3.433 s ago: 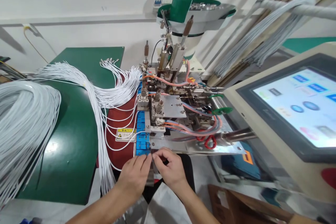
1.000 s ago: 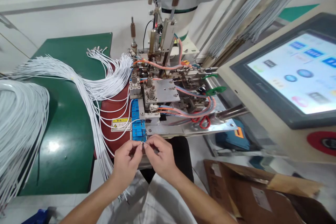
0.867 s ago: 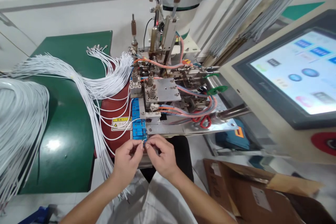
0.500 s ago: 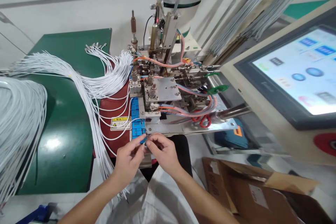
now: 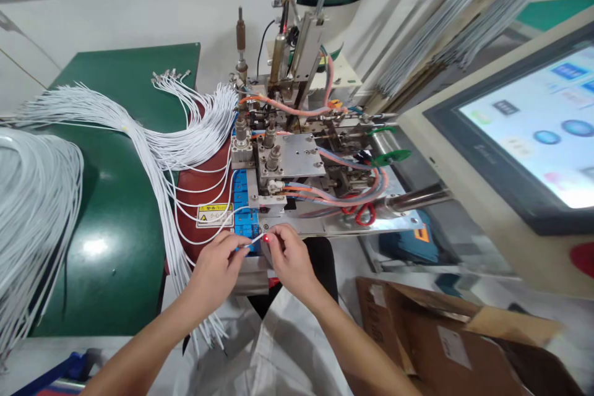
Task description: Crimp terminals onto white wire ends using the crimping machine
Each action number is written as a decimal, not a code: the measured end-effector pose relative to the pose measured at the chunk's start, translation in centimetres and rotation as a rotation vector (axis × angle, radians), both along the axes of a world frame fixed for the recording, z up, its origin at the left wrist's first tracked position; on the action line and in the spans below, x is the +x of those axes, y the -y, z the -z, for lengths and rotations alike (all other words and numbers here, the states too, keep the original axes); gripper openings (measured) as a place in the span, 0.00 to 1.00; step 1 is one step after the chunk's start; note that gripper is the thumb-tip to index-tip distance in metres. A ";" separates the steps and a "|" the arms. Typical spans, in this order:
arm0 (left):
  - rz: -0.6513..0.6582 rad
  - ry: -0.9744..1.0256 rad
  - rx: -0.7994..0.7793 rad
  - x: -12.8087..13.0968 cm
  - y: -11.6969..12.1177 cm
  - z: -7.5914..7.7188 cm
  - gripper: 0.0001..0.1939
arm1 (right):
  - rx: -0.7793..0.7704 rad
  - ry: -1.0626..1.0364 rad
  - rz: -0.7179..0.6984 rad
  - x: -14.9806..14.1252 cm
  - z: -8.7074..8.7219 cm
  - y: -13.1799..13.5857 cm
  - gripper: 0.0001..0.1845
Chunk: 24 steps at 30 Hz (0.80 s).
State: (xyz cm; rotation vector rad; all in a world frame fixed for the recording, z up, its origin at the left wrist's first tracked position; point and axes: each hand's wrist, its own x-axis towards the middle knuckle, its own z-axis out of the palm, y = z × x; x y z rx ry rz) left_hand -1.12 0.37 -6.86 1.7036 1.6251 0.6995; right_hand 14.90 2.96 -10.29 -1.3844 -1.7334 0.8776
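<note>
My left hand pinches a thin white cable between thumb and forefinger, with a short length sticking out to the right. At that cable's tip, my right hand is closed in a pinch; the very end is hidden at the fingertips. A small red light spot falls on the right thumb tip. Both hands are in front of a row of blue blocks at the machine's left edge. White cables curve from these blocks to a large white cable bundle on the left.
The metal machine with orange hoses stands ahead. A touch screen juts in at right. The green table carries another cable bundle. A yellow warning label lies left of the blocks; a cardboard box stands lower right.
My left hand has drawn slightly left and down from the right fingertips, so a piece of white cable now shows between the hands. A red light spot has appeared on the right thumb.
</note>
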 end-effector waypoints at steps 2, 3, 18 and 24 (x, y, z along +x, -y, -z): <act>0.027 -0.089 0.076 -0.4 -0.5 0.3 0.11 | -0.024 0.026 -0.017 -0.1 0.4 -0.4 0.08; 0.028 -0.122 0.100 -0.5 -0.8 0.6 0.12 | -0.031 0.043 -0.022 -0.1 0.5 -0.5 0.07; 0.030 -0.316 0.102 -0.7 -1.8 1.7 0.10 | -0.186 0.248 -0.031 -0.3 0.1 -1.6 0.06; 0.033 -0.341 0.138 -0.6 -1.6 2.1 0.12 | -0.176 0.175 -0.154 0.4 0.5 -2.2 0.10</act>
